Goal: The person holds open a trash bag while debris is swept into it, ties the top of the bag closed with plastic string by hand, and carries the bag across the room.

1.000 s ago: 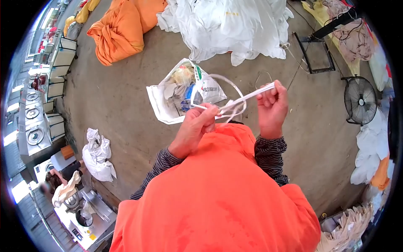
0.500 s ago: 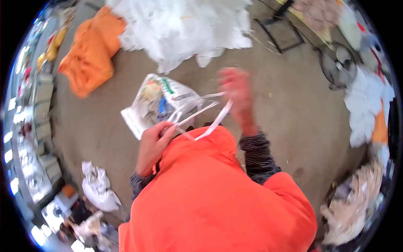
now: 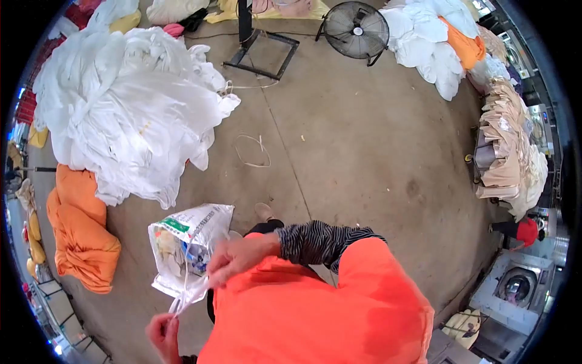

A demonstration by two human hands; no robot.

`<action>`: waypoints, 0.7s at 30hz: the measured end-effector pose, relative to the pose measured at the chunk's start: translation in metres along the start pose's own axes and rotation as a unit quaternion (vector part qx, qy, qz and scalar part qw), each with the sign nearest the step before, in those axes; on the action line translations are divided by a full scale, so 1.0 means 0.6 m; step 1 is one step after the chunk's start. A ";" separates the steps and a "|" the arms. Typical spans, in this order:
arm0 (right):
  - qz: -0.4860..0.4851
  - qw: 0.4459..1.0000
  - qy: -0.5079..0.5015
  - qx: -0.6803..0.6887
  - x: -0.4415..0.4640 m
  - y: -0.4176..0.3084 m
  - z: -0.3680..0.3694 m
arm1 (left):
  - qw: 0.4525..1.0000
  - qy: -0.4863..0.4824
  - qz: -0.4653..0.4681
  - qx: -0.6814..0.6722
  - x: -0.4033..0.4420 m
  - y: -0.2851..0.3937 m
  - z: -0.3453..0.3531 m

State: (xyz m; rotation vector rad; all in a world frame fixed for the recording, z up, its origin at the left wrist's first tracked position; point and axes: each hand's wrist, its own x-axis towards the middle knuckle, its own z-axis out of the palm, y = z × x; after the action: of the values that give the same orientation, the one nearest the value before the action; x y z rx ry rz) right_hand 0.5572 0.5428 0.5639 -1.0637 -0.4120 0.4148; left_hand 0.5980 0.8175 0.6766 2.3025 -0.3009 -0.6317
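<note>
My left hand (image 3: 163,335), low at the left, is closed with thumb and finger on one end of a white strap (image 3: 195,293). The strap runs up to my right hand (image 3: 239,258), whose fingers are closed around its other part, slightly blurred. Behind and beside the hands, an open white bag (image 3: 203,224) with green and dark print lies on the floor. Crumpled wrappers and blue pieces (image 3: 194,258) show inside its mouth. A thin part of the strap passes across the bag's opening.
A big heap of white cloth (image 3: 133,109) and an orange bundle (image 3: 82,230) lie left. A thin cord loop (image 3: 253,151) is on the floor. Farther off stand a black metal frame (image 3: 267,57), a floor fan (image 3: 356,30), a cart of beige cloth (image 3: 506,145) and a person in red (image 3: 526,232).
The view has swung to the right, so the bag now appears lower left. My right hand has come back toward my left hand, and the strap between them is pulled together in a narrow band.
</note>
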 end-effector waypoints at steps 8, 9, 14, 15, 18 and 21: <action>0.083 0.978 0.191 0.010 -0.099 -0.081 -0.135 | 0.912 0.379 -0.149 0.048 -0.029 -0.049 -0.143; 0.084 0.981 0.177 0.010 -0.086 -0.084 -0.132 | 0.932 0.344 -0.108 -0.038 -0.017 -0.077 -0.116; -0.135 0.879 0.239 -0.390 0.001 -0.039 -0.089 | 0.977 0.060 0.041 -0.203 0.040 -0.003 0.088; -0.147 0.905 0.213 -0.337 0.024 -0.012 -0.066 | 0.976 0.030 0.036 -0.215 0.041 0.027 0.105; 0.046 0.994 -0.090 -0.032 0.051 0.009 0.004 | 0.977 -0.013 0.025 -0.211 0.031 0.048 0.095; 0.214 0.930 -0.153 0.257 0.042 -0.013 0.033 | 0.964 0.165 -0.032 -0.206 0.009 -0.009 0.053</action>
State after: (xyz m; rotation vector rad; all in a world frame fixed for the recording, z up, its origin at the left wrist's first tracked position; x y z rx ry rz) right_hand 0.5694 0.5670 0.5825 -0.5653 -0.3166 1.0277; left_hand 0.5860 0.8009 0.6510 1.9733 0.0618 -0.2960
